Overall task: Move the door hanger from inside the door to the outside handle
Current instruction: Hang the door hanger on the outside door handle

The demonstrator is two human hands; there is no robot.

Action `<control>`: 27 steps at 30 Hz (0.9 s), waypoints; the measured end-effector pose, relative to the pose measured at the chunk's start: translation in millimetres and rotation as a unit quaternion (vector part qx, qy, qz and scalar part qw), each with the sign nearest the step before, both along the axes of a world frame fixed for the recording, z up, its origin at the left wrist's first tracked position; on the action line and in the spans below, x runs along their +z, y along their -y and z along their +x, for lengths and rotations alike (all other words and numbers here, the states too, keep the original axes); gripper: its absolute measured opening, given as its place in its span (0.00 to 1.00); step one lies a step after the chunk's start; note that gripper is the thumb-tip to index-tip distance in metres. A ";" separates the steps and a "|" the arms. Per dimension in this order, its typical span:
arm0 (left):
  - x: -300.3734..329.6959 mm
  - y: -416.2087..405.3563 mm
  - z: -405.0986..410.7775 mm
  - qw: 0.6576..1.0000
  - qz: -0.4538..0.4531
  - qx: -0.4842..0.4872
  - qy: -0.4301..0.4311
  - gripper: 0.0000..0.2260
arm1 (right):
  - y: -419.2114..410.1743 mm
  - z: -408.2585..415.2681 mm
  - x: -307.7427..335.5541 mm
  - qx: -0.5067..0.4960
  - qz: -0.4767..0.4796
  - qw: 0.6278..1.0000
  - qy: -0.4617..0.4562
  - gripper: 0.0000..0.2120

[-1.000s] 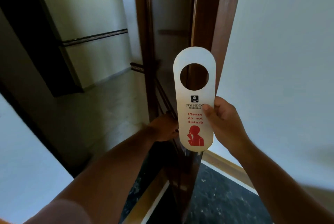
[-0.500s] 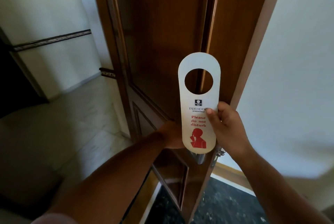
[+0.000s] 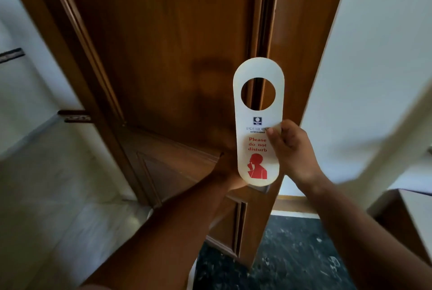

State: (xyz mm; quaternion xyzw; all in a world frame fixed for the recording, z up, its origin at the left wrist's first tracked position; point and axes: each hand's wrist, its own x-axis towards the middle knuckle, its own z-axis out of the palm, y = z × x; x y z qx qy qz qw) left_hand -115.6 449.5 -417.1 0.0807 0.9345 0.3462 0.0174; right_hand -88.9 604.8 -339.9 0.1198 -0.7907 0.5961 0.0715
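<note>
Hanger (image 3: pixel 258 126) off, pinched upright in our right hand (image 3: pixel 292 151); left hand (image 3: pixel 230 168) at 9 o'clock (grip hidden, cannot tell). Hanging on the handle remains.

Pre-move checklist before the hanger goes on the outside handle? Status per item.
1. Door hanger held in right hand: ok.
2. Hanger upright, hole on top and unobstructed: ok.
3. Left hand at the door edge, behind the hanger: ok; its grip cannot tell.
4. Outside handle visible: not ok, only a metal bit shows below the hanger.
5. Hole lined up with handle: cannot tell.
</note>
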 end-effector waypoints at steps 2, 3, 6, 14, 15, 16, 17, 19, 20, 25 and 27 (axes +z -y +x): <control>-5.8 2.9 -6.8 0.996 0.090 0.000 -0.003 0.24 | 6.9 -0.9 3.0 -0.027 -0.006 1.000 -0.009 0.10; -8.7 3.4 -9.8 0.997 0.079 -0.025 -0.002 0.21 | 8.0 1.1 5.0 -0.035 -0.006 0.999 -0.007 0.11; -11.0 19.0 -14.4 0.989 -0.054 -0.097 -0.099 0.10 | 9.0 1.2 -4.0 -0.050 -0.008 0.999 -0.005 0.11; -55.7 70.6 23.5 0.925 0.342 0.092 -0.136 0.14 | 49.2 10.2 -70.0 -0.041 0.063 0.995 0.060 0.08; -63.3 70.8 24.6 0.923 0.360 0.102 -0.090 0.15 | 56.5 9.3 -80.6 -0.047 0.083 0.993 0.070 0.08; -66.0 70.4 26.1 0.925 0.360 0.108 -0.055 0.16 | 62.8 7.8 -90.5 -0.050 0.103 0.990 0.079 0.08; -69.9 71.0 26.0 0.922 0.370 0.108 -0.028 0.16 | 69.2 6.6 -98.6 -0.052 0.116 0.988 0.090 0.07; -78.2 72.7 23.8 0.909 0.398 0.119 0.007 0.16 | 79.0 4.6 -111.5 -0.055 0.131 0.984 0.111 0.06; -81.2 73.8 23.0 0.904 0.409 0.124 0.022 0.17 | 83.2 3.1 -116.8 -0.058 0.133 0.982 0.121 0.05; -99.4 78.4 15.0 0.901 0.395 0.143 0.107 0.26 | 99.9 1.0 -133.3 -0.075 0.147 0.975 0.151 0.09; -106.5 79.6 12.5 0.892 0.405 0.138 0.145 0.29 | 101.0 3.8 -137.2 -0.080 0.138 0.975 0.156 0.10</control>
